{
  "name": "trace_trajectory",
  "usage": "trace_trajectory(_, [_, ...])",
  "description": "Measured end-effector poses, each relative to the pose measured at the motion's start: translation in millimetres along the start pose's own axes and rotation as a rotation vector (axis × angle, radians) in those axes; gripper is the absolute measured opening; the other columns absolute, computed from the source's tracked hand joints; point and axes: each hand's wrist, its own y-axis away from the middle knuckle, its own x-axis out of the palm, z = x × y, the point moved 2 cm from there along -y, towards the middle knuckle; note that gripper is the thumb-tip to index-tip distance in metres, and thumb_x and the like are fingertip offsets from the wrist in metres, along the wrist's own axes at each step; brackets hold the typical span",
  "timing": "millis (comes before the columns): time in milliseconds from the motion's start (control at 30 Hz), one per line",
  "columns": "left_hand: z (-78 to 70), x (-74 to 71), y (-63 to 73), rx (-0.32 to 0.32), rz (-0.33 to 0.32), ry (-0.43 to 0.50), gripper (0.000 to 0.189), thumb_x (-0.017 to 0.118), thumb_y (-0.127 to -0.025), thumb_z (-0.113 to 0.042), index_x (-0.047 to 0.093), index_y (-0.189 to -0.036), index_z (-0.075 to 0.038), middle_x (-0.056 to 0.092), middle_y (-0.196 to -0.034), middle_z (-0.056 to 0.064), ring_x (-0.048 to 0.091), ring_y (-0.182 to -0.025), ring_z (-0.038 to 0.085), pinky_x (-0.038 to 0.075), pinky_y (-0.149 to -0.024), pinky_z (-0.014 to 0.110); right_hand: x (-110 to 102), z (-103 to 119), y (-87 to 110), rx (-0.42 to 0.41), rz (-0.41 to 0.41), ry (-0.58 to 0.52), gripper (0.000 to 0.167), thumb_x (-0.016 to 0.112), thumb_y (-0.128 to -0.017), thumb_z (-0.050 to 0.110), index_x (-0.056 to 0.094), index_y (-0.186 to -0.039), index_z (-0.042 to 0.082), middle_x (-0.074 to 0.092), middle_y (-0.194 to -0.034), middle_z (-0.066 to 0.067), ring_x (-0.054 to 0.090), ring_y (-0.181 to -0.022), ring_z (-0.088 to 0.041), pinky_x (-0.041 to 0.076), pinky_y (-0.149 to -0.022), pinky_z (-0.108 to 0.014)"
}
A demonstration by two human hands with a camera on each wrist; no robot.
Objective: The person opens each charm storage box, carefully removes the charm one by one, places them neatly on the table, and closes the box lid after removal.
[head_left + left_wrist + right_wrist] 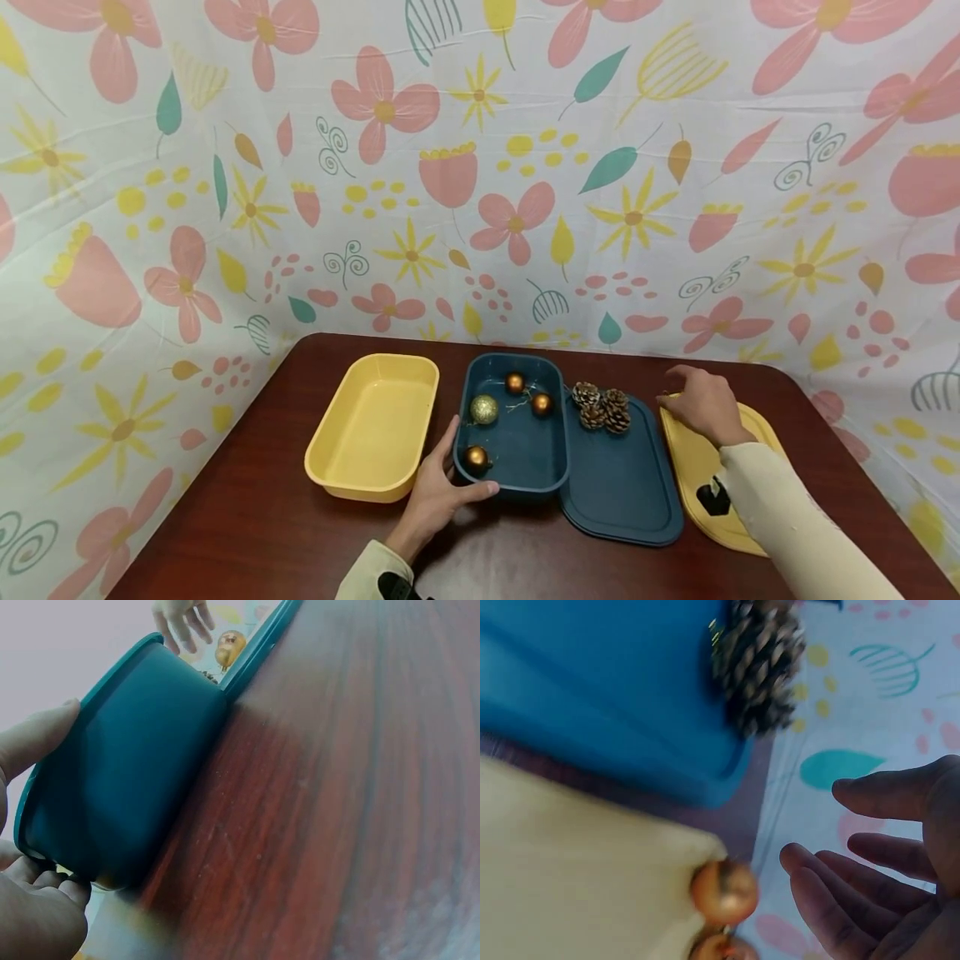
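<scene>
My left hand (438,496) grips the near left corner of a dark blue box (517,475), thumb on the front rim and fingers along the left side. Inside the box lie a gold glitter bauble (483,409) and 3 copper baubles, one being the near bauble (476,459). Over the far end of a yellow lid (723,517) hovers my right hand (705,404). In the right wrist view its fingers (821,911) are spread and hold nothing. Beside them, at the lid's corner, sit a copper bauble (725,891) and a second one (724,948), which the hand mostly hides from the head view.
A yellow box (371,425) stands at the left. Between the blue box and yellow lid lies a blue lid (622,496) carrying several pine cones (617,412) at its far end. Patterned cloth (517,275) hangs behind the brown table (247,500).
</scene>
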Motion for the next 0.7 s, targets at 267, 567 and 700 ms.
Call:
trace_trajectory(267, [0.4, -1.2, -0.5, -0.004, 0.000, -0.010, 0.110, 0.088, -0.077, -0.022, 0.019, -0.162, -0.022, 0.017, -0.170, 0.007, 0.027, -0.154, 0.034, 0.031, -0.121, 0.055, -1, 34, -3.3, -0.057, -0.014, -0.025, 0.047, 0.075, -0.088, 0.023, 0.065, -0.124, -0.006, 0.071, -0.110, -0.030, 0.068, -0.087, -0.039, 0.058, -0.067, -0.047])
trace_trajectory(567, [-0.1, -1.1, 0.3, -0.002, -0.005, -0.017, 0.109, 0.088, -0.077, -0.022, 0.020, -0.162, -0.024, 0.017, -0.170, 0.006, 0.028, -0.153, 0.034, 0.032, -0.120, 0.055, 8, 67, -6.4, -0.104, -0.036, -0.091, 0.041, 0.077, -0.087, 0.019, 0.068, -0.118, -0.005, 0.074, -0.103, -0.025, 0.070, -0.091, -0.038, 0.058, -0.077, -0.051])
trace_trajectory(700, [-0.8, -0.2, 0.9, -0.004, -0.001, 0.002, 0.109, 0.088, -0.078, -0.020, 0.020, -0.162, -0.024, 0.017, -0.170, 0.005, 0.028, -0.153, 0.034, 0.032, -0.120, 0.054, 13, 80, -8.7, -0.109, -0.038, -0.115, 0.038, 0.077, -0.087, 0.019, 0.068, -0.117, -0.004, 0.074, -0.103, -0.023, 0.070, -0.092, -0.036, 0.058, -0.080, -0.051])
